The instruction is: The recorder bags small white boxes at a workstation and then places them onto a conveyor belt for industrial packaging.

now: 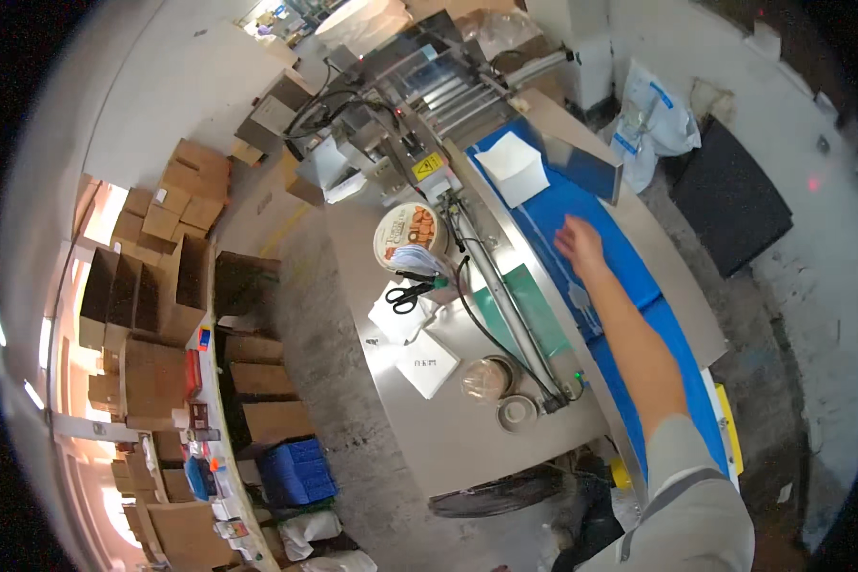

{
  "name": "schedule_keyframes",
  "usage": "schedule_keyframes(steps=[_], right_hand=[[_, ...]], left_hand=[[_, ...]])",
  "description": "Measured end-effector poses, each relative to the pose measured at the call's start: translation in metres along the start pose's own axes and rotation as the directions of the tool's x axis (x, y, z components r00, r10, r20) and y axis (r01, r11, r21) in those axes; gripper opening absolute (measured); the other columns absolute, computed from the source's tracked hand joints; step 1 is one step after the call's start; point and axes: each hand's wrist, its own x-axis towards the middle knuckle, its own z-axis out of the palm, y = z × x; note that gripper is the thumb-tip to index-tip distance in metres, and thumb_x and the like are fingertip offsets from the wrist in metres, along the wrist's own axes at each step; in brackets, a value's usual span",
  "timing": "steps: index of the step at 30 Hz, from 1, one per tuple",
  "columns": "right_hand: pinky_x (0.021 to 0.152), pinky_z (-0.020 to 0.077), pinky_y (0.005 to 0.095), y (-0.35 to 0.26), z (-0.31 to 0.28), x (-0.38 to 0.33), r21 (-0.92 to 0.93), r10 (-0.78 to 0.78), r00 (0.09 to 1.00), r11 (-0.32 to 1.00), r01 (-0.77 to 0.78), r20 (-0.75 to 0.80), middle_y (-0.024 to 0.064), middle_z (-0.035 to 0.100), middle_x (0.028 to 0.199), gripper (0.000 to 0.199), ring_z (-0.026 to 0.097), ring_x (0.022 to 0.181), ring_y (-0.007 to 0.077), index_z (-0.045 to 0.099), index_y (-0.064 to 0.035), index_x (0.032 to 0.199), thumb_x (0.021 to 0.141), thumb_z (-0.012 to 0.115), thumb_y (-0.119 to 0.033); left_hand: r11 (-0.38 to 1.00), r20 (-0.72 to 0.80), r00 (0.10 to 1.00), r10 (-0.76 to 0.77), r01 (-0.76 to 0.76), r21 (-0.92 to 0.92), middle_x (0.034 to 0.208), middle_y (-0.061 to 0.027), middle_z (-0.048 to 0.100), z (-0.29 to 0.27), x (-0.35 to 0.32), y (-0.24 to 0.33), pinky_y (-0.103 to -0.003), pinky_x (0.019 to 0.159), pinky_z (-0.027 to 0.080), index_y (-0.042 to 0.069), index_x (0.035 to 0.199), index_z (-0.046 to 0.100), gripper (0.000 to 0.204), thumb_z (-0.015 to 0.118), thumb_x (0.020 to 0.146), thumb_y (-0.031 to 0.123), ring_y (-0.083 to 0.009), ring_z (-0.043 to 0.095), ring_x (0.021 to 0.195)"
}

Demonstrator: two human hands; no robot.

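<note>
Reaching over the blue belt [631, 271], right hand [582, 244] loosely curled.

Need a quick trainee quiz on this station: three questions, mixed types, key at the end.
1. Multiple choice: what lies on the blue belt, beyond the right hand?
a) scissors
b) white packet
c) tape roll

2. True or false: the right hand holds the tub.

3. Fill in: the flat sheet under the long metal bar is ____ in colour.

Key:
1. b
2. False; no object shows in the right hand.
3. Green
</note>
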Motion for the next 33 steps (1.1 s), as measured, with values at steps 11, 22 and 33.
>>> schedule_keyframes(steps=[11,22,33], right_hand=[[0.08,0.0557,0.0384,-0.135,-0.238,-0.492,-0.118,0.02,0.999,0.993,-0.015,0.044,0.007,0.068,0.102,0.027,0.067,0.092,0.0202,0.061,-0.0066,0.114,0.095,0.06,-0.025],[0.085,0.0508,0.0283,-0.232,-0.416,-0.938,-0.598,-0.494,0.85,0.742,0.303,-0.183,0.0062,0.068,0.106,0.036,0.061,0.098,0.0109,0.061,0.0002,0.12,0.095,0.066,-0.025],[0.097,0.0489,0.0382,-0.239,-0.704,-1.313,-0.689,-0.681,0.138,0.724,-0.023,-0.72,0.0246,0.052,0.139,0.073,0.06,0.116,0.0293,0.042,0.0061,0.142,0.095,0.061,-0.046]], left_hand=[[0.728,0.037,0.733,0.679,-0.679,0.093,0.087,-0.0077,0.07,0.064,-0.011,-0.051,-0.031,0.067,0.053,0.0,0.121,0.061,0.031,0.064,0.094,0.015,-0.0143,0.064,0.074],[0.321,0.855,0.131,0.501,-0.946,-0.043,0.108,-0.0099,0.068,0.305,-0.112,-0.072,-0.03,0.078,0.055,-0.001,0.13,0.053,0.04,0.064,0.096,0.016,-0.0174,0.067,0.093],[0.601,0.899,0.438,-0.003,-0.718,0.351,0.14,-0.0173,0.048,0.599,-0.159,-0.236,-0.047,0.1,0.045,-0.002,0.147,0.031,0.081,0.062,0.093,0.05,-0.0339,0.049,0.128]])
